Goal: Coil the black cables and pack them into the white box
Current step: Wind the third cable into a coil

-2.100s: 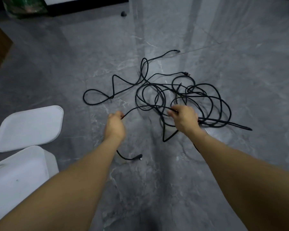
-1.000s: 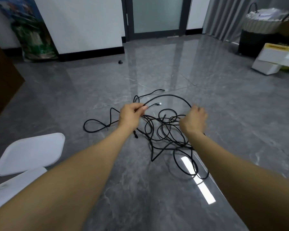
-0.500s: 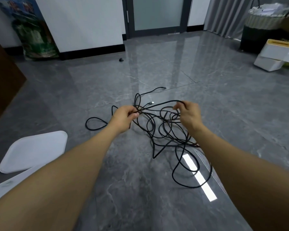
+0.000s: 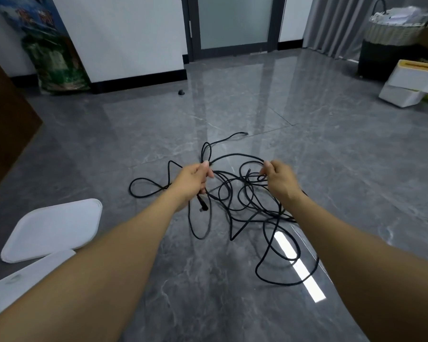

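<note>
A tangle of black cables [image 4: 245,206] lies on the grey tiled floor, with loops trailing left, far and near. My left hand [image 4: 193,180] grips one cable between thumb and fingers, and a plug end hangs below it. My right hand [image 4: 279,178] pinches the same strand, which arches between the two hands above the floor. The white box [image 4: 22,282] shows only as a corner at the lower left, partly hidden by my left arm. Its white lid [image 4: 52,229] lies flat beside it.
A brown wooden panel [image 4: 8,129] stands at the left. A printed sack [image 4: 52,62] leans on the far wall near a glass door [image 4: 232,23]. At the far right stand a woven basket [image 4: 395,33] and white cartons [image 4: 410,82]. A small dark object [image 4: 181,92] lies on the floor.
Both hands lifted a strand out of the tangle and spread it into an arch between them. A short loop now hangs below my left hand. The view tilted up to show the room.
</note>
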